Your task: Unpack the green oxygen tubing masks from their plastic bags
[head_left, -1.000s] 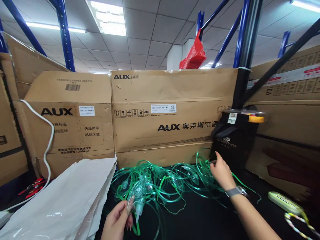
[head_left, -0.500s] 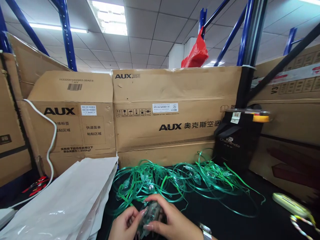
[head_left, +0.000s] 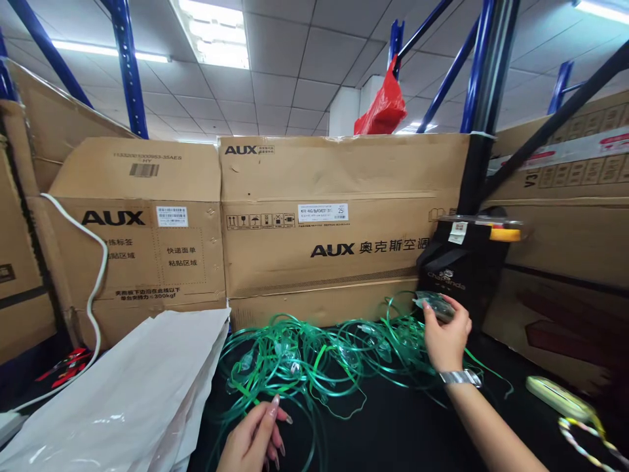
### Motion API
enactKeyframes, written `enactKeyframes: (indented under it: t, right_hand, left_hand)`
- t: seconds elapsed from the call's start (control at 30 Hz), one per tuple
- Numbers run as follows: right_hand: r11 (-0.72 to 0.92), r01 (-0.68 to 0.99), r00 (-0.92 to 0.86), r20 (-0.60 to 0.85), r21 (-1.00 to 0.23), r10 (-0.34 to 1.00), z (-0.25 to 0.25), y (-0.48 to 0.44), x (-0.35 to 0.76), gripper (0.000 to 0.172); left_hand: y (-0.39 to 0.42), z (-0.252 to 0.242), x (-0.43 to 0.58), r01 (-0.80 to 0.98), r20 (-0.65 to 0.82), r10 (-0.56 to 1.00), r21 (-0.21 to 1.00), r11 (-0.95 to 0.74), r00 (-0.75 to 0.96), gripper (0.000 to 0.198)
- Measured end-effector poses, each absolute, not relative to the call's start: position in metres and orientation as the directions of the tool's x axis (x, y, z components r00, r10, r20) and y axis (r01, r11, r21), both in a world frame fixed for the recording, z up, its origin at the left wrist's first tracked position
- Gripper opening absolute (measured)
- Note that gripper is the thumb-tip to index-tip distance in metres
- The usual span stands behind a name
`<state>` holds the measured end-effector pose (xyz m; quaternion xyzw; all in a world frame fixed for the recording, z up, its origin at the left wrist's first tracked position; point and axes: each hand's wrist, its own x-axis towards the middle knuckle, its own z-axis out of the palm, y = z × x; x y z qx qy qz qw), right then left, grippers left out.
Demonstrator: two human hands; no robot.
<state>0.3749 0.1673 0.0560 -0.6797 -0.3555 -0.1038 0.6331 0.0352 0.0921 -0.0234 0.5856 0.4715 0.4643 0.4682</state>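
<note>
A tangled heap of green tubing with clear masks (head_left: 334, 357) lies on a black table (head_left: 393, 426), in front of the cardboard boxes. My right hand (head_left: 445, 334), a watch on its wrist, is raised at the heap's far right end, its fingers closed on a clear green mask (head_left: 435, 305), close to a black bag. My left hand (head_left: 255, 439) rests low at the near edge of the heap, its fingers loosely bent over a strand of green tubing, with nothing gripped that I can see.
Large AUX cardboard boxes (head_left: 339, 216) wall the back. White paper bags (head_left: 128, 393) lie at left, with a white cable (head_left: 93, 288) beside them. A black bag (head_left: 462, 275) stands at right. A yellow-green object (head_left: 555, 396) lies at the far right. A red bag (head_left: 383, 108) hangs above.
Half a second ago both hands held a mask together at the near edge. Now my right hand has carried it to the far right, and my left hand has let go.
</note>
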Motion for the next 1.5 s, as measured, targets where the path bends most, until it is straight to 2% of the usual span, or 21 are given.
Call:
enactKeyframes:
  t: [0.07, 0.17, 0.27, 0.4, 0.5, 0.6, 0.73, 0.8, 0.9, 0.93, 1.0, 1.03, 1.1, 1.2, 1.3, 1.43, 1.5]
  right_hand:
    - [-0.101, 0.586, 0.749, 0.49, -0.804, 0.446, 0.05, 0.172, 0.394, 0.045]
    - [-0.264, 0.542, 0.757, 0.327, -0.798, 0.565, 0.042, 0.179, 0.414, 0.024]
    - [-0.404, 0.518, 0.795, 0.249, -0.754, 0.553, 0.036, 0.181, 0.424, 0.019]
    - [-0.451, 0.533, 0.818, 0.299, -0.716, 0.492, 0.031, 0.178, 0.424, 0.023]
    - [-0.352, 0.625, 0.757, 0.431, -0.697, 0.491, 0.031, 0.175, 0.417, 0.033]
    - [-0.165, 0.742, 0.635, 0.601, -0.65, 0.486, 0.037, 0.173, 0.405, 0.042]
    - [0.093, 0.829, 0.477, 0.784, -0.552, 0.398, 0.046, 0.168, 0.369, 0.04]
    - [0.229, 0.848, 0.359, 0.835, -0.479, 0.417, 0.047, 0.162, 0.339, 0.034]
    - [0.404, 0.829, 0.133, 0.838, -0.387, 0.529, 0.043, 0.143, 0.286, 0.026]
    - [0.476, 0.794, -0.002, 0.782, -0.378, 0.624, 0.04, 0.135, 0.269, 0.028]
    - [0.515, 0.761, -0.203, 0.608, -0.396, 0.768, 0.033, 0.117, 0.239, 0.026]
    - [0.5, 0.772, -0.273, 0.505, -0.393, 0.819, 0.029, 0.108, 0.227, 0.022]
    - [0.402, 0.845, -0.294, 0.322, -0.353, 0.9, 0.023, 0.095, 0.21, 0.019]
    - [0.245, 0.94, -0.205, 0.18, -0.238, 0.962, 0.019, 0.086, 0.2, 0.03]
    - [0.202, 0.957, -0.179, 0.127, -0.207, 0.976, 0.02, 0.087, 0.201, 0.038]
    - [0.172, 0.944, -0.157, 0.076, -0.282, 0.985, 0.019, 0.096, 0.21, 0.044]
    - [0.17, 0.906, -0.149, 0.085, -0.386, 0.985, 0.017, 0.102, 0.216, 0.035]
  left_hand:
    - [0.092, -0.023, 0.035, 0.11, 0.108, 0.986, 0.986, -0.122, 0.124, 0.062]
    - [0.091, -0.021, 0.036, 0.103, 0.113, 0.986, 0.987, -0.126, 0.123, 0.062]
    - [0.091, -0.02, 0.036, 0.101, 0.115, 0.986, 0.987, -0.128, 0.123, 0.063]
    - [0.091, -0.02, 0.035, 0.102, 0.116, 0.986, 0.986, -0.129, 0.122, 0.064]
    - [0.092, -0.022, 0.035, 0.107, 0.125, 0.984, 0.985, -0.139, 0.126, 0.063]
    - [0.093, -0.025, 0.036, 0.109, 0.135, 0.983, 0.983, -0.149, 0.127, 0.062]
    - [0.095, -0.03, 0.033, 0.148, 0.18, 0.982, 0.971, -0.187, 0.061, 0.051]
    - [0.097, -0.032, 0.03, 0.283, 0.31, 0.95, 0.914, -0.292, -0.022, 0.038]
    - [0.096, -0.035, 0.025, 0.622, 0.548, 0.836, 0.667, -0.411, -0.035, 0.029]
    - [0.095, -0.036, 0.024, 0.717, 0.579, 0.815, 0.568, -0.404, 0.001, 0.031]
    - [0.093, -0.038, 0.023, 0.841, 0.561, 0.825, 0.414, -0.349, 0.066, 0.037]
    - [0.092, -0.038, 0.023, 0.874, 0.537, 0.839, 0.364, -0.323, 0.086, 0.04]
    - [0.091, -0.037, 0.023, 0.905, 0.518, 0.85, 0.31, -0.292, 0.096, 0.044]
    - [0.093, -0.035, 0.021, 0.911, 0.557, 0.828, 0.303, -0.281, 0.07, 0.043]
    - [0.095, -0.036, 0.02, 0.898, 0.571, 0.819, 0.33, -0.292, 0.057, 0.04]
    - [0.097, -0.04, 0.02, 0.878, 0.545, 0.835, 0.361, -0.314, 0.074, 0.043]
    - [0.098, -0.041, 0.02, 0.873, 0.545, 0.835, 0.372, -0.317, 0.071, 0.044]
